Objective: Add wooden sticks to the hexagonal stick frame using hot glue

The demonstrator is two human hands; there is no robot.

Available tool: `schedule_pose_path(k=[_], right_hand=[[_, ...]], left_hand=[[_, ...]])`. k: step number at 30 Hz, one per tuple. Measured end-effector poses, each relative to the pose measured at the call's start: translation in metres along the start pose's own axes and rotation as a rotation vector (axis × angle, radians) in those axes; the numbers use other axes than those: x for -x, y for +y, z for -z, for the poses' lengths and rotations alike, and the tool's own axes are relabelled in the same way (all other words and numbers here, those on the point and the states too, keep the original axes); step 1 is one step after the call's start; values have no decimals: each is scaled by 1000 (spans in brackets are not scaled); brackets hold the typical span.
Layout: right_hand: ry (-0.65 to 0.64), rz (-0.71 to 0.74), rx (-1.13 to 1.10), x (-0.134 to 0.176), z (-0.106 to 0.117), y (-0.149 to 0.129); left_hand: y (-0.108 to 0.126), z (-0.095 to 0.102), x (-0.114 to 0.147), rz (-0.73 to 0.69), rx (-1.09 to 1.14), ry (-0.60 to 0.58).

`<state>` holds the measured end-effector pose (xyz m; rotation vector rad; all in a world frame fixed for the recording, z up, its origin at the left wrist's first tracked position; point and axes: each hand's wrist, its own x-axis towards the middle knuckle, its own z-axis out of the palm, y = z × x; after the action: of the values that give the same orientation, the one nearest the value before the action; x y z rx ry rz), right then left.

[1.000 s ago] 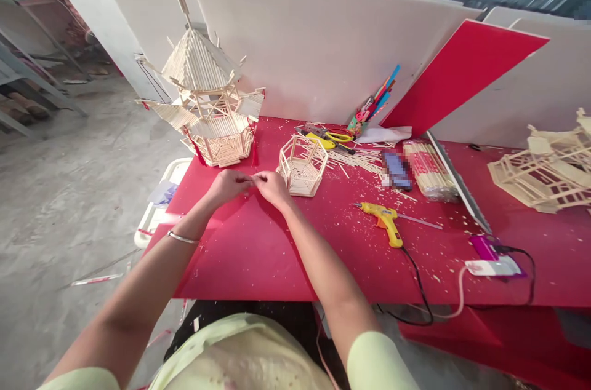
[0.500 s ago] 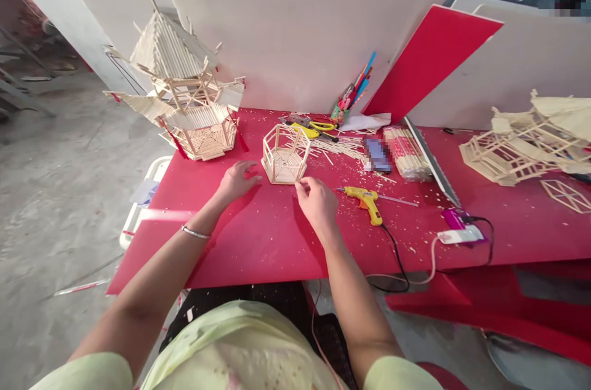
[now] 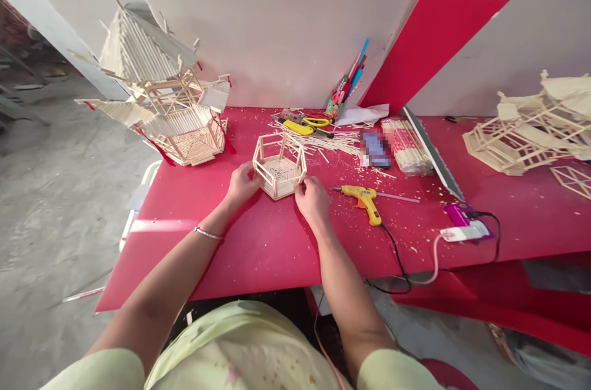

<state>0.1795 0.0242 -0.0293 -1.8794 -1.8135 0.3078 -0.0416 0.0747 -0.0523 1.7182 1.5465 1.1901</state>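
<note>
A small six-sided frame of wooden sticks (image 3: 278,171), with a slatted floor, short posts and a top rail, stands on the red tabletop (image 3: 258,254). My left hand (image 3: 244,184) grips its left side, thumb and fingers closed at the edge. On the opposite side my right hand (image 3: 313,199) pinches the lower right corner. A yellow glue gun (image 3: 367,199) lies to the right of my right hand, a glue stick poking out of its back. Behind the frame are scattered loose sticks (image 3: 335,143).
A tall stick pagoda (image 3: 184,125) stands at the left back; another stick model (image 3: 521,131) is at the right. Scissors (image 3: 318,122), a pen holder (image 3: 334,106), a phone (image 3: 375,150), packed sticks (image 3: 407,147) and a power strip (image 3: 466,231) lie around. White boards (image 3: 277,27) rise behind.
My left hand has closed in from beside the frame and taken hold of its left side. The frame has turned a little between my hands. The view has shifted slightly.
</note>
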Motion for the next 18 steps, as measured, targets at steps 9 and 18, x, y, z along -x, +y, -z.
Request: schedule_pose_path(k=[9, 18], right_hand=[[2, -12, 41, 0, 2, -3], [10, 6, 13, -2, 0, -2]], left_hand=[[-9, 3, 7, -42, 68, -46], [-8, 6, 9, -84, -3, -31]])
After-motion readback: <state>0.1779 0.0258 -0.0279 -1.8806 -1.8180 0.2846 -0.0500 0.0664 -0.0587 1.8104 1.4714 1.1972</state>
